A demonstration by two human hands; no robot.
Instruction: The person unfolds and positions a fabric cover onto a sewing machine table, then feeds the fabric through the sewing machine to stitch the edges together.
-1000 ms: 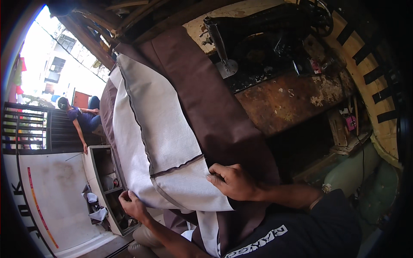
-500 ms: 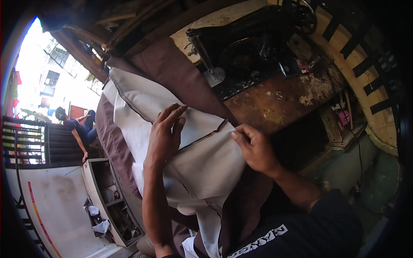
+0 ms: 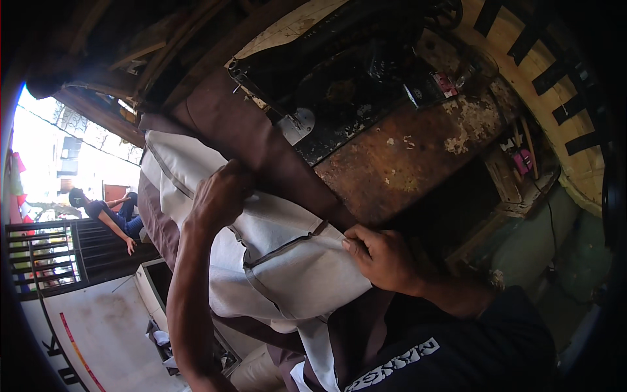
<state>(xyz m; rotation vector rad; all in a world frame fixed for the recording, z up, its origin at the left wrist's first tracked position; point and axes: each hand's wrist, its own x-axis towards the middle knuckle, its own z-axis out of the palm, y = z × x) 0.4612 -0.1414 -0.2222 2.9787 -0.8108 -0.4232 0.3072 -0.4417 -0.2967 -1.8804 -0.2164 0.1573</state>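
A large piece of brown cloth (image 3: 261, 144) with a pale grey-white underside (image 3: 297, 281) lies draped over the machine table's left end and down toward my body. Dark seams cross the pale side. My left hand (image 3: 222, 189) has its fingers curled on the upper edge of the pale part, gripping it where it meets the brown face; the fingertips are partly hidden. My right hand (image 3: 379, 255) pinches the pale part's right-hand edge, thumb on top, just below the short cross seam.
A black sewing machine (image 3: 333, 72) stands on a worn, stained wooden table (image 3: 398, 163). At right are a curved board with dark strips (image 3: 555, 91) and an open shelf. At left, a person (image 3: 111, 215) in dark clothes sits by black bars (image 3: 46, 255), above a white cabinet (image 3: 104, 333).
My left hand has risen from the cloth's lower left edge to its upper part and curled onto it. My right hand has shifted right and up with the cloth, which has bunched and folded.
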